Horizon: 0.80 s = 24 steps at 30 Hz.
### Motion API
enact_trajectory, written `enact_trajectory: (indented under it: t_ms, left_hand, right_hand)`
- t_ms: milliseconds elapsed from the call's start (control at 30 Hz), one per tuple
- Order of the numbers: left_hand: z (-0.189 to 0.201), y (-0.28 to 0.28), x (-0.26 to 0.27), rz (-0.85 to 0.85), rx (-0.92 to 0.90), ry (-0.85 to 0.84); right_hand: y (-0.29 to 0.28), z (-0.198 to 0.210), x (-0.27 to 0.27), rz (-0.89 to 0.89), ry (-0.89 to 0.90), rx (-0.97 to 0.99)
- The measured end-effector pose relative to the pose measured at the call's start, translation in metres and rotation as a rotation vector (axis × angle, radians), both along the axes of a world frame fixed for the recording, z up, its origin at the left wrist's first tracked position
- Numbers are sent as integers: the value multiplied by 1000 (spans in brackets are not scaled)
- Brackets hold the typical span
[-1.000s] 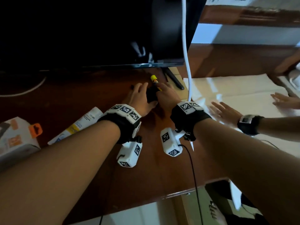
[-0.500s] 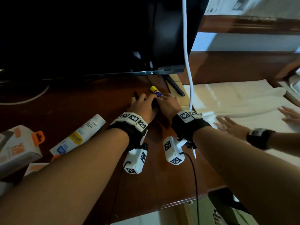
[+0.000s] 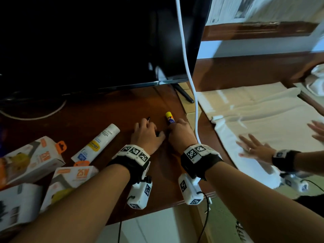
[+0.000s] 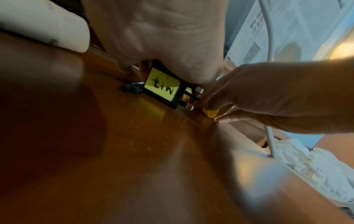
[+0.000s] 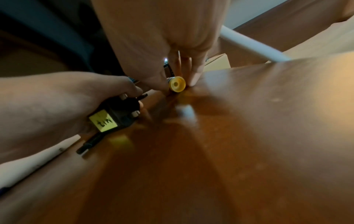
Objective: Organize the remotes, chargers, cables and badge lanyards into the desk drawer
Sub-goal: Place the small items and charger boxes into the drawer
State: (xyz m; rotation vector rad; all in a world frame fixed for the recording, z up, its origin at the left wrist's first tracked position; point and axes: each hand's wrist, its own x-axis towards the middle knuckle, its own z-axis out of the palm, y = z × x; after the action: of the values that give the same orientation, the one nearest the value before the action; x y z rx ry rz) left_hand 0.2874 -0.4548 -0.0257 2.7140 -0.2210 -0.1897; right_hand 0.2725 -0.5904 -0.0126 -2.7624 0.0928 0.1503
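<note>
On the brown desk [image 3: 108,120], my left hand [image 3: 145,135] grips a black charger plug [image 4: 162,87] with a yellow label and metal prongs; its black cord [image 5: 90,144] trails off beneath the hand. Right beside it, my right hand [image 3: 180,134] pinches a small yellow-capped stick [image 3: 169,116] between thumb and fingers, low on the desk top. The cap [image 5: 177,84] faces the right wrist camera. A thin black end [image 3: 148,118] pokes out past my left fingers. No drawer is in view.
A dark TV screen [image 3: 87,41] stands behind the hands, with a white cable [image 3: 185,58] hanging beside it. A white tube [image 3: 98,144] and several orange-and-white boxes [image 3: 33,158] lie to the left. Another person's hand [image 3: 252,148] rests on white cloth [image 3: 254,109] to the right.
Both hands have drawn back from the TV foot toward the desk's near edge, keeping the plug and the stick. The other person's hands have shifted on the cloth.
</note>
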Motion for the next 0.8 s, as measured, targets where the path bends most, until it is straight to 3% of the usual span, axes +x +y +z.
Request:
enact_trajectory:
  t_ms: [67, 200, 367, 433, 500, 600, 800]
  left_hand:
    - [-1, 3, -13, 56, -46, -22]
    - [1, 10, -44, 159, 38, -96]
    - [1, 23, -74, 30, 127, -187]
    - [3, 28, -78, 1, 114, -97]
    - [7, 34, -80, 1, 42, -15]
    - [15, 49, -84, 62, -136, -28]
    - [25, 87, -96, 309, -438, -65]
  right_hand:
    - [2, 0, -12, 7, -11, 3]
    - [8, 0, -35, -12, -26, 32]
    - [14, 3, -44, -29, -18, 32]
    - [16, 5, -38, -51, 11, 59]
    - [20, 5, -29, -75, 57, 118]
    - [36, 1, -17, -91, 115, 159]
    - [84, 3, -3, -188, 130, 201]
